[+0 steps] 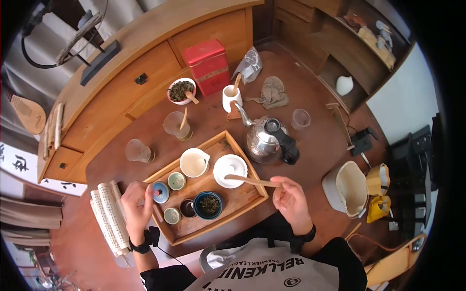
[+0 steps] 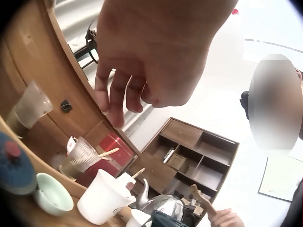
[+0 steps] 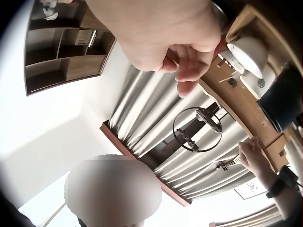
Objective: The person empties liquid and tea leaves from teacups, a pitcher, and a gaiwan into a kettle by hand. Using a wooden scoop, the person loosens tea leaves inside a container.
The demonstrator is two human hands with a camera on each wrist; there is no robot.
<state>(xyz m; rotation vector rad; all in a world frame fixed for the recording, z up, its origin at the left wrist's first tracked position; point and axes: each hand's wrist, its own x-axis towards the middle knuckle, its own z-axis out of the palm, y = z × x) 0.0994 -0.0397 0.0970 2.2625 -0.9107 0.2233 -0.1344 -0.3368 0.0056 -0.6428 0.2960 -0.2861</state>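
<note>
In the head view my right hand (image 1: 291, 201) pinches a long wooden tea spoon (image 1: 257, 182) by its handle. Its tip overlaps the white lidded bowl (image 1: 236, 162) at the tray's right. Loosely bent fingers show on my left hand (image 1: 138, 206), which holds nothing, beside the blue lid (image 1: 160, 192) at the left end of the wooden tray (image 1: 221, 230). A dark blue bowl (image 1: 196, 213) of tea leaves (image 1: 209, 204) stands near the tray's front. Around it are a white pouring jug (image 1: 194, 162), pale green cups (image 1: 176, 181) and a dark cup (image 1: 187, 208).
Behind the tray stand a steel kettle (image 1: 262, 143), a white tool holder (image 1: 230, 99), a red tin (image 1: 208, 68) and a bowl of dry leaves (image 1: 181, 91). Two glasses (image 1: 138, 151) are at the back left. Bamboo scrolls (image 1: 109, 213) lie left, a bin (image 1: 347, 189) right.
</note>
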